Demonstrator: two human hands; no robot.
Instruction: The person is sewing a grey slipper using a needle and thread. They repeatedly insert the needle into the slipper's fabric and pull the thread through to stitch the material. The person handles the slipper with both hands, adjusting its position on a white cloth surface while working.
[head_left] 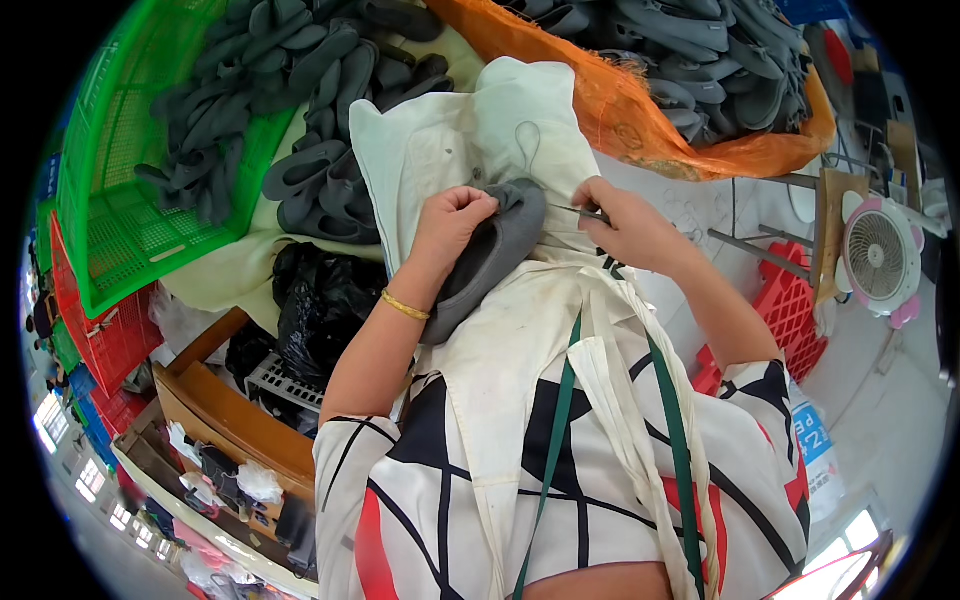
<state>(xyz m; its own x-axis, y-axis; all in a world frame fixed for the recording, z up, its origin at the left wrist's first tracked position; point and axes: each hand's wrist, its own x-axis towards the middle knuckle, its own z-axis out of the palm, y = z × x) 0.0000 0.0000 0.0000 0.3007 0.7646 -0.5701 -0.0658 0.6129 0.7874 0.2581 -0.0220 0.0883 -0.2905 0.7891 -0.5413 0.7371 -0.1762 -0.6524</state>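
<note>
A grey slip-on shoe (pixel 490 255) lies tilted across my lap on a whitish cloth apron (pixel 500 350). My left hand (pixel 452 228) is closed in a pinch at its upper end, thumb and forefinger together on the shoe's edge. Just right of the shoe, my right hand (pixel 628 228) is closed round a thin, dark metal tool (pixel 588 213). The tool points left at the shoe; its exact kind is hidden by my fingers. Above the shoe, a thin loop of thread (pixel 527 140) shows against the white cloth (pixel 420 140) spread over my knees.
Many grey shoes (pixel 325 185) fill and spill from a tipped green plastic crate (pixel 110 180) on the left. An orange sack (pixel 640 130) holds more at the upper right. Black plastic bags (pixel 320 310) and a wooden drawer unit (pixel 235 410) stand left; a white fan (pixel 882 252) stands right.
</note>
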